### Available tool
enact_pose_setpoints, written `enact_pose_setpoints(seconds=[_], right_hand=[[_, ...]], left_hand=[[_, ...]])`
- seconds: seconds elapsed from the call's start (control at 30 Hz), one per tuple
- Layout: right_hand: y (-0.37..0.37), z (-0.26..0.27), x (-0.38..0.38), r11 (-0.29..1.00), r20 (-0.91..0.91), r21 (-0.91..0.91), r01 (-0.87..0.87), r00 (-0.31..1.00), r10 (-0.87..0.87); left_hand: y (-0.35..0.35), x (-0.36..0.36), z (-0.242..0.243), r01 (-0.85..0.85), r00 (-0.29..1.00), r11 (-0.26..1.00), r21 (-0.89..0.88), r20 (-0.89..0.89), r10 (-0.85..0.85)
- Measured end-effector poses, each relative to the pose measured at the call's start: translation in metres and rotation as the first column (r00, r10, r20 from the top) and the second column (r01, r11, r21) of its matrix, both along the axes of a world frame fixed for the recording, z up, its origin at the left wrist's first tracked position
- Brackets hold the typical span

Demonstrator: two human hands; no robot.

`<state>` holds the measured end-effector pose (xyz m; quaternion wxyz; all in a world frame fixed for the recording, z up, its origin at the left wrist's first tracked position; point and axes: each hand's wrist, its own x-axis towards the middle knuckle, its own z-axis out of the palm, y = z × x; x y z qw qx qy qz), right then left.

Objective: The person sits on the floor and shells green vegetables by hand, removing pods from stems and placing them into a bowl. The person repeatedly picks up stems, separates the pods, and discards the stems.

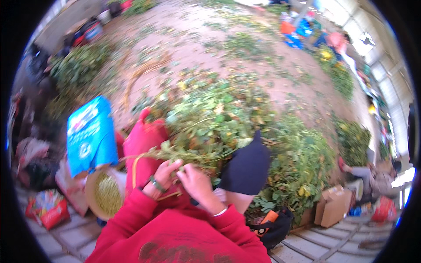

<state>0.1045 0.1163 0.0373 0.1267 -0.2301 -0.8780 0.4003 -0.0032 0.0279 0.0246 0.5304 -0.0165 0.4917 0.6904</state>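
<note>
My left hand (164, 176), with a dark band at its wrist, is closed around a green plant stem (154, 154) over my lap. My right hand (196, 181) meets it, its thumb and fingers pinched at the same stem; what lies between the fingertips is too small to tell. Beyond the hands spreads a big heap of cut leafy plants (210, 118), partly over my legs. To the left of my left hand stands a bucket (90, 194) with many small pale green pods or beans (108, 194) in it.
A blue printed sack (90, 134) stands behind the bucket, a red printed bag (49, 208) left of it. At right are more plants (302, 157), a black bag (279, 230) and a cardboard box (333, 205). Other people sit farther off, one (378, 179) at the right edge.
</note>
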Motion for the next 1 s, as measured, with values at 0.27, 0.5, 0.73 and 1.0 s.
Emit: enact_pose_setpoints(seconds=[0.27,0.5,0.73,1.0], right_hand=[[-0.004,-0.033,-0.002,0.940,-0.119,-0.326,-0.095,0.991,0.059],[-0.006,-0.049,-0.007,0.907,-0.078,-0.419,-0.050,0.997,0.020],[-0.005,-0.039,-0.008,0.936,-0.160,-0.352,-0.009,0.986,-0.051],[0.007,-0.018,-0.005,0.959,-0.326,-0.281,0.031,0.937,-0.125]], left_hand=[[0.003,0.002,-0.010,-0.091,0.965,0.995,-0.032,-0.251,0.080],[-0.002,-0.004,-0.027,0.022,0.940,0.998,0.053,-0.342,-0.002],[0.000,-0.003,-0.018,-0.008,0.961,0.998,0.070,-0.275,0.027],[0.006,-0.002,0.002,0.168,0.893,0.982,0.088,-0.435,-0.113]])
